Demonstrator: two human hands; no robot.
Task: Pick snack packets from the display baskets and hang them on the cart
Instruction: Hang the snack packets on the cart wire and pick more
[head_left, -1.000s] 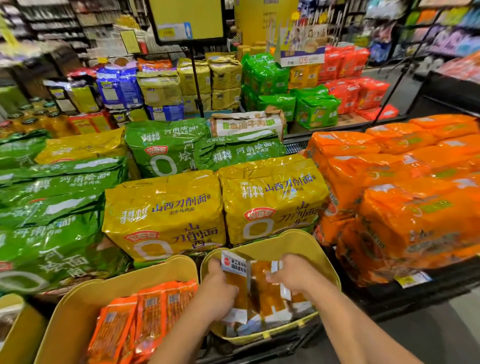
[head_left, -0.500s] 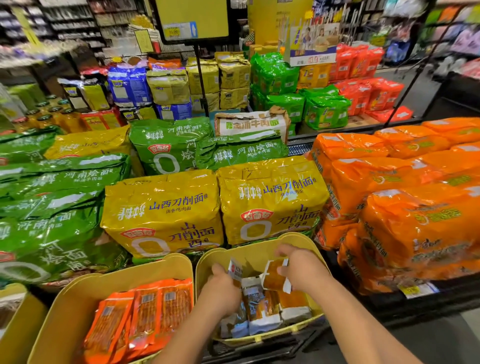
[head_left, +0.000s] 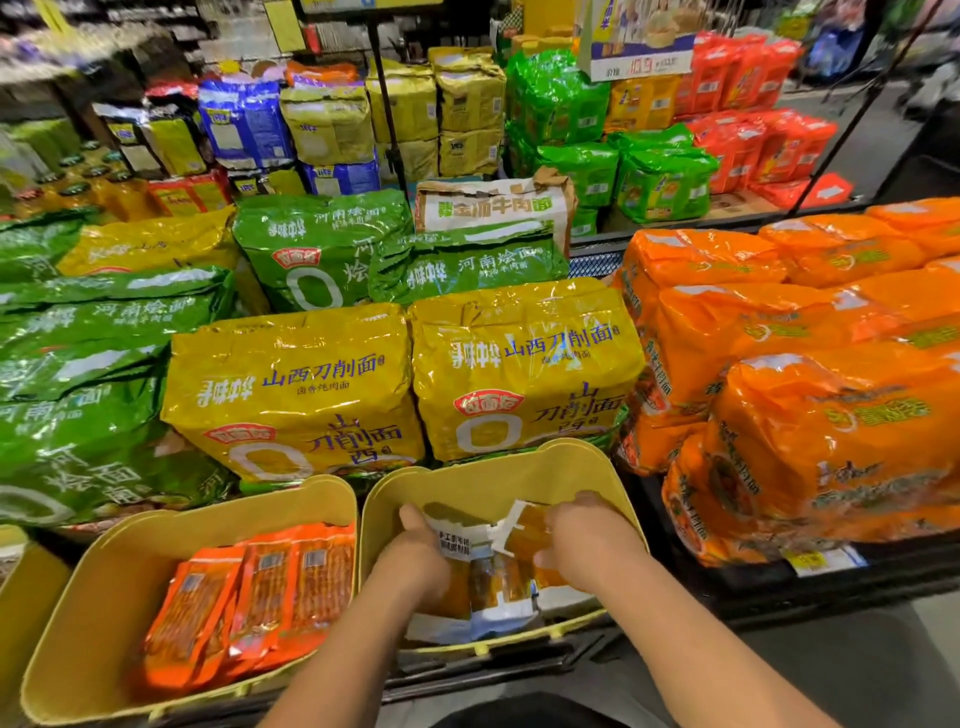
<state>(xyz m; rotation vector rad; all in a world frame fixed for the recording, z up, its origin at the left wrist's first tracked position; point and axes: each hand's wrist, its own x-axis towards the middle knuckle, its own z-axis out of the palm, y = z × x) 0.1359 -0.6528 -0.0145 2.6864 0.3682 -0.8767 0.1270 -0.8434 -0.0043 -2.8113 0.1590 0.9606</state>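
Head cam had both hands down in the basket (head_left: 519, 462), same as half a second before. The left hand (head_left: 415, 564) had its fingers curled round the near-left side of the packets (head_left: 498, 577). Its thumb was up top beside a white label with black print, and the fingertips were tucked out of sight. The right hand (head_left: 589, 540) was clamped over the right side of the bunch. Its fingers were bent down onto an orange packet whose white header stuck out, tilted toward the left hand.

Compared with the earlier frame, the left hand had crept up a bit, so the two hands sat closer to level. That printed label now faced the camera, where only a small white tab showed before. The right hand had barely budged.

The packets were glossy orange-yellow with white ends. They sat in a loose overlapping bunch leaning every which way, all still inside the basket. To its left was a second yellow tub (head_left: 130, 571) with flat orange packs (head_left: 270, 587) lying in it. Just behind both stood yellow noodle bags (head_left: 311, 384), with green bags (head_left: 78, 364) to the left and orange bags (head_left: 831, 426) to the right.
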